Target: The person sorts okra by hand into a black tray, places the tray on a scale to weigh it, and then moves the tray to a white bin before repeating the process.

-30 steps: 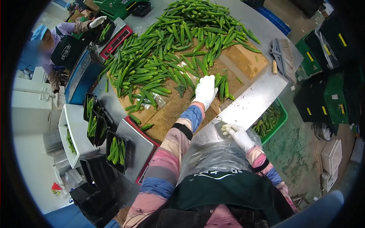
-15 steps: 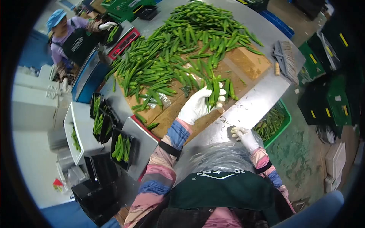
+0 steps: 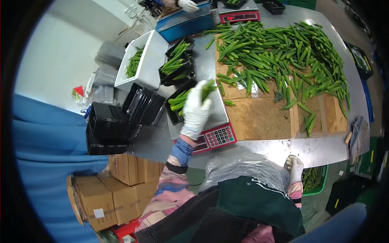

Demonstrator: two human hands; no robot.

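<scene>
My left hand (image 3: pixel 196 109), in a white glove, grips a bunch of okra pods (image 3: pixel 207 88) and holds it over a black tray (image 3: pixel 178 103) that sits on a red weighing scale (image 3: pixel 216 135). That tray has some okra in it. My right hand (image 3: pixel 294 165), also gloved, rests closed on the near edge of the steel table (image 3: pixel 308 150), holding nothing that I can see. A large heap of okra (image 3: pixel 283 52) lies spread over brown cardboard (image 3: pixel 259 117) further along the table.
Stacks of empty black trays (image 3: pixel 111 123) stand left of the scale. Filled black trays (image 3: pixel 176 60) and a white tub (image 3: pixel 142 60) with okra lie beyond. Another person's gloved hand (image 3: pixel 188 5) is at a second scale (image 3: pixel 239 15). Cardboard boxes (image 3: pixel 109 186) sit below; a green crate (image 3: pixel 314 178) stands right.
My left hand picked up a bunch of okra from the cardboard and carried it left to the black tray on the scale. My view swung left. My right hand stayed at the table edge.
</scene>
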